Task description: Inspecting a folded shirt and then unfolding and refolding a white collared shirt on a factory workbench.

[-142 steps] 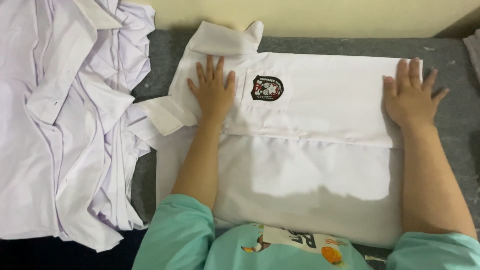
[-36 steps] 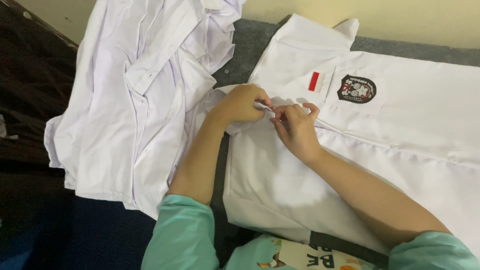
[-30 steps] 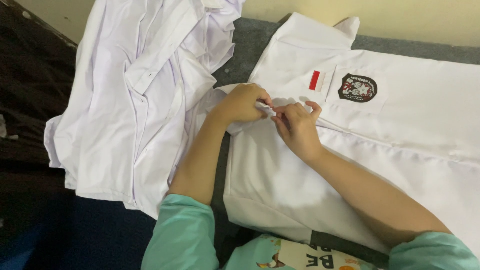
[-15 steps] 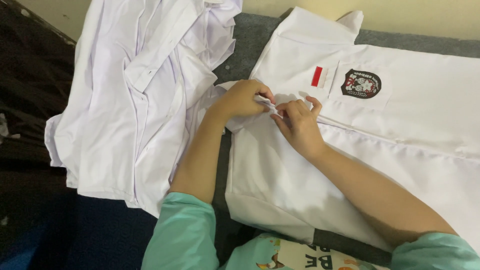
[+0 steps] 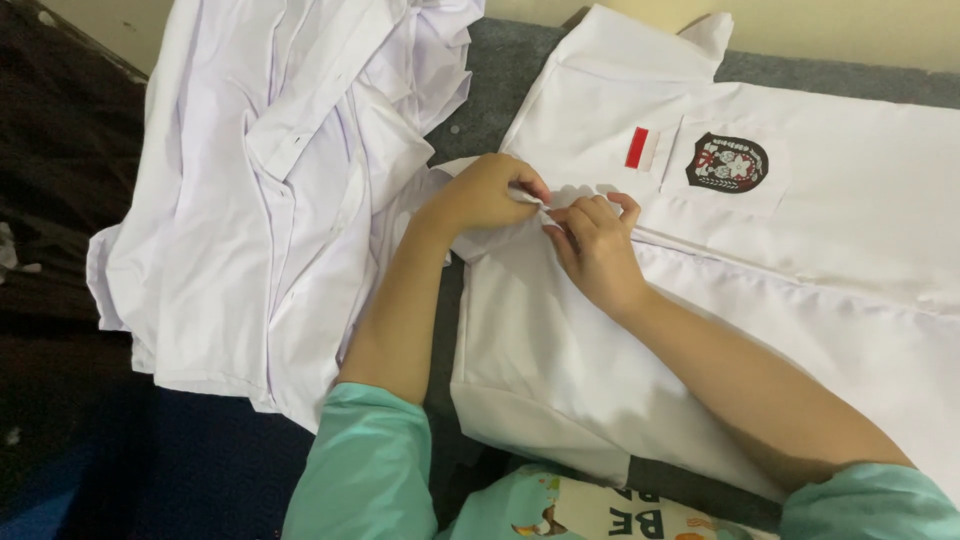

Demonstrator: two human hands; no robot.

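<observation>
Left hand: [image 5: 480, 195] closed, pinching a small fold of white cloth at the sleeve edge.
Right hand: [image 5: 595, 245] fingertips pinching the same fold, touching the left.
Change: both palms have left the flat folded white cotton shirt with red flag patch and dark crest badge [image 5: 800, 260] and met at its left side; pressing has given way to fine work on the sleeve.
Shirt: lies on the grey bench [image 5: 500, 70].
Beside: heap of white shirts [image 5: 270, 190], left.

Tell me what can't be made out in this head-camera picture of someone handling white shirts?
- What the left hand and right hand pinch: a small bit of the flat white shirt, hidden by the fingers.
- The flat shirt's right part: cut off by the frame edge.
- The badge design: too small to tell.
- How many garments are in the crumpled white pile: folds overlap.
- The dark area at left: too dim.
</observation>
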